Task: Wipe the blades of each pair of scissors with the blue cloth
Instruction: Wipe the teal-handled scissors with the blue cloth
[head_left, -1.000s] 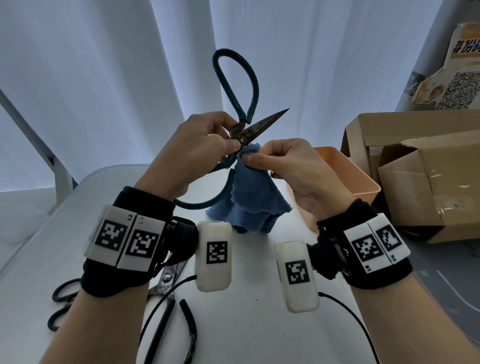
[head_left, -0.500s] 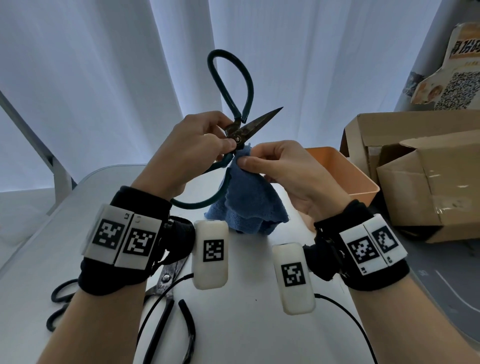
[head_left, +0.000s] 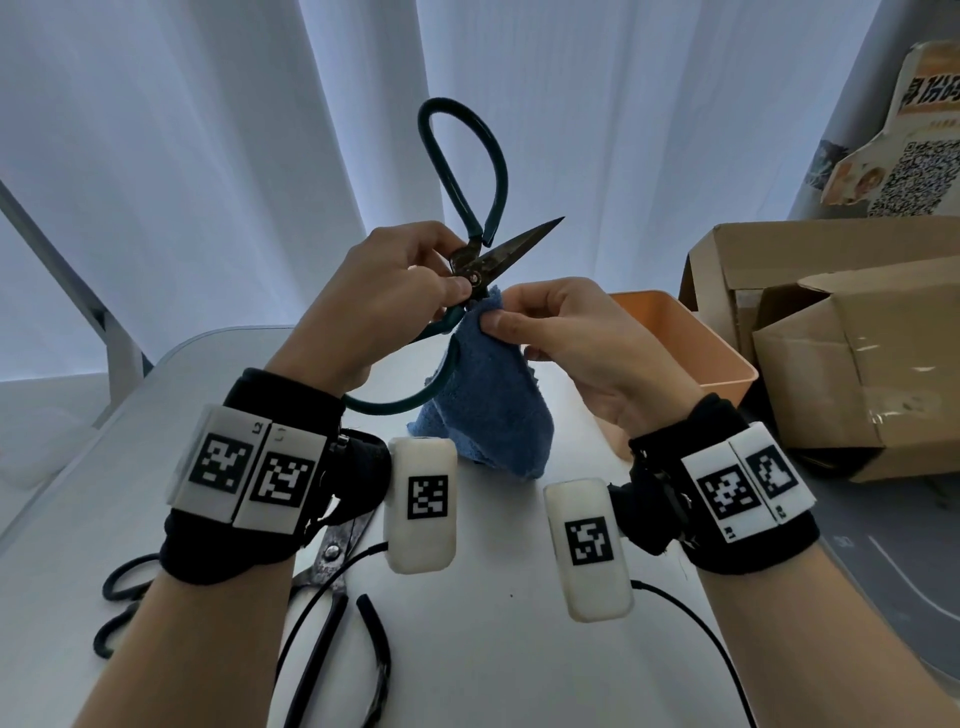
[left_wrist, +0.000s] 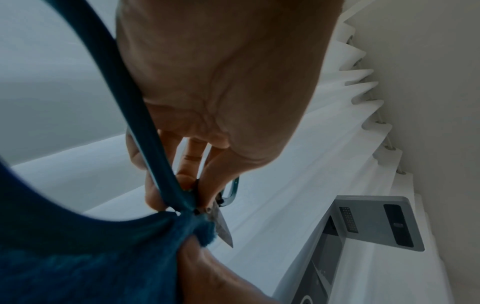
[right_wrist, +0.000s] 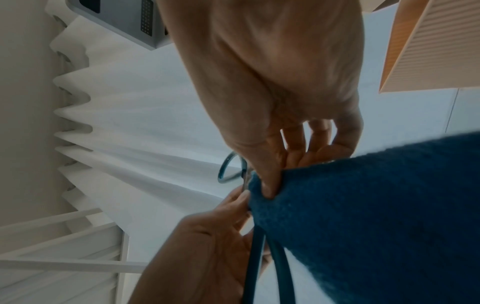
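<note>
Left hand (head_left: 387, 291) pinching dark-green-handled steel scissors (head_left: 480, 254) at pivot, thumb + fingers curled on it, held up above white table (head_left: 493, 649). Blades spread; upper blade pointing right, lower one wrapped in cloth. Right hand (head_left: 566, 338) grip: thumb + fingertips closed on blue terry cloth (head_left: 493, 410) over that lower blade, just beside pivot; rest of cloth hanging down, whether it touches table can't tell. Second pair of black-handled scissors (head_left: 332, 561) flat on table near edge, partly hidden under left wrist. Orange plastic bin (head_left: 691, 343) + brown cardboard boxes (head_left: 852, 353) at right.
</note>
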